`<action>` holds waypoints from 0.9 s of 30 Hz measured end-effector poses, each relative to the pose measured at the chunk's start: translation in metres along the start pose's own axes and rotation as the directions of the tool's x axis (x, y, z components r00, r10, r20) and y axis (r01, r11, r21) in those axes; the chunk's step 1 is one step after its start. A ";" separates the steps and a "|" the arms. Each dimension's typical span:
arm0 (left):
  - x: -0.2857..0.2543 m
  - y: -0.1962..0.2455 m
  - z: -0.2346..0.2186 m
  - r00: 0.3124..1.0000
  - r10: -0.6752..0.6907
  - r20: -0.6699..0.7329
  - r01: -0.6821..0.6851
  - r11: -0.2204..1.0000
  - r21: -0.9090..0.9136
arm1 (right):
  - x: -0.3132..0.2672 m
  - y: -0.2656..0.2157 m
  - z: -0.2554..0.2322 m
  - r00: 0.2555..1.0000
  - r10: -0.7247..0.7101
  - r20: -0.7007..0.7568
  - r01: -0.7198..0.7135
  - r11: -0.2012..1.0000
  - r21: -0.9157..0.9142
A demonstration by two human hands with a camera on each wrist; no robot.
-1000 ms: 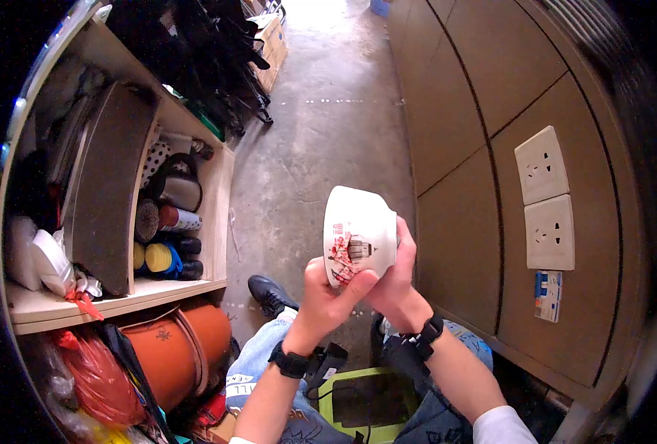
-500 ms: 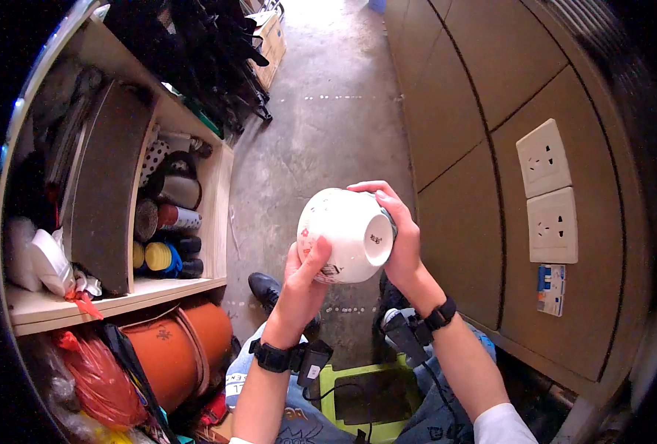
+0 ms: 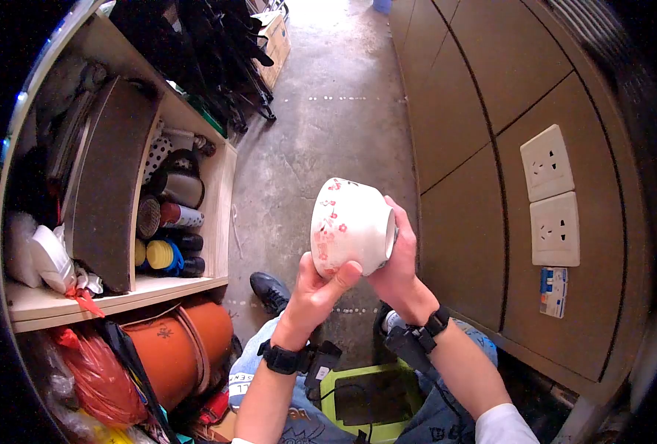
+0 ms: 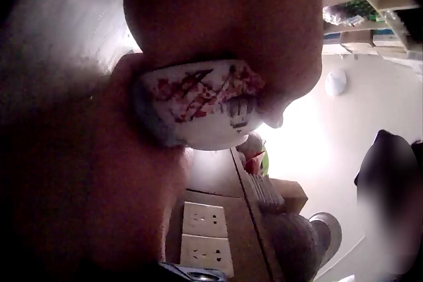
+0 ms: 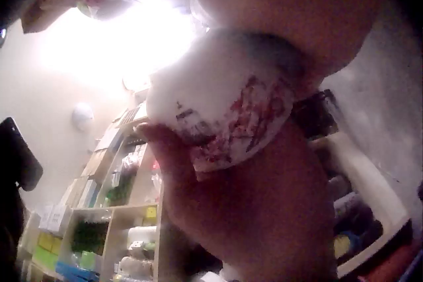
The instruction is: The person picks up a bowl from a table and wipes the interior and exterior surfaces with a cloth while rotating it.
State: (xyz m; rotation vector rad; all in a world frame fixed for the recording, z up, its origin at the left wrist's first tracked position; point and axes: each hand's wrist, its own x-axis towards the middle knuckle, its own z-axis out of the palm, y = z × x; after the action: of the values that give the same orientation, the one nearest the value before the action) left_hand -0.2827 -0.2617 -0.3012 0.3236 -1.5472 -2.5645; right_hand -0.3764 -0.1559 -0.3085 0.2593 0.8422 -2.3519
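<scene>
I see a bowl [image 3: 349,226] tipped sideways in the air. The left hand [image 3: 317,292] grips its near side; the right hand [image 3: 399,274] holds its bottom end, some fingers hidden behind the bowl.

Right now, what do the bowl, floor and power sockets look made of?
Bowl: probably ceramic, smooth, glazed, judging by the clean white surface with red flower print; melamine possible. Floor: likely bare concrete, worn, given its mottled grey. Power sockets: apparently moulded plastic, smooth, from their even, pale faces.
</scene>
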 end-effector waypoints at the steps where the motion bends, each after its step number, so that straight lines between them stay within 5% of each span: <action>1: 0.000 0.005 0.003 0.999 0.049 0.020 -0.050 0.996 0.074 | -0.002 0.000 0.002 0.998 0.047 0.038 -0.048 0.999 0.017; 9: 0.010 0.010 0.010 0.956 0.191 0.224 -0.272 0.862 0.427 | -0.006 0.001 -0.007 0.973 0.122 0.196 -0.131 0.991 0.031; 12: 0.010 0.014 0.012 0.973 0.131 0.188 -0.194 0.909 0.369 | -0.004 -0.002 -0.010 0.953 0.053 0.298 -0.053 0.999 -0.009; 15: 0.010 0.016 0.009 0.994 0.047 0.103 -0.071 0.967 0.243 | 0.004 -0.007 -0.004 0.986 0.117 0.120 -0.115 0.993 -0.019; 17: 0.016 0.016 0.009 0.999 0.041 -0.006 -0.042 0.996 -0.083 | 0.009 -0.011 -0.001 0.999 0.045 -0.004 -0.045 0.994 -0.103; 21: 0.021 0.018 -0.007 0.990 -0.133 0.042 0.135 0.990 -0.032 | 0.012 -0.024 -0.003 0.992 -0.123 -0.012 0.105 0.889 -0.446; 23: 0.021 0.017 -0.009 0.981 -0.183 0.071 0.188 0.980 -0.072 | 0.011 -0.029 -0.003 0.973 -0.193 0.123 0.227 0.748 -0.624; 27: 0.018 0.017 -0.008 0.972 -0.227 0.065 0.233 0.967 -0.104 | 0.012 -0.028 -0.005 0.965 -0.193 0.179 0.263 0.753 -0.604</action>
State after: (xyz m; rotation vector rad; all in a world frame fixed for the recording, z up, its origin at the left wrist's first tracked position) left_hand -0.2983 -0.2799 -0.2919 0.4506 -1.4541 -2.8442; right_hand -0.4026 -0.1417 -0.3031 -0.2651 1.6155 -2.1176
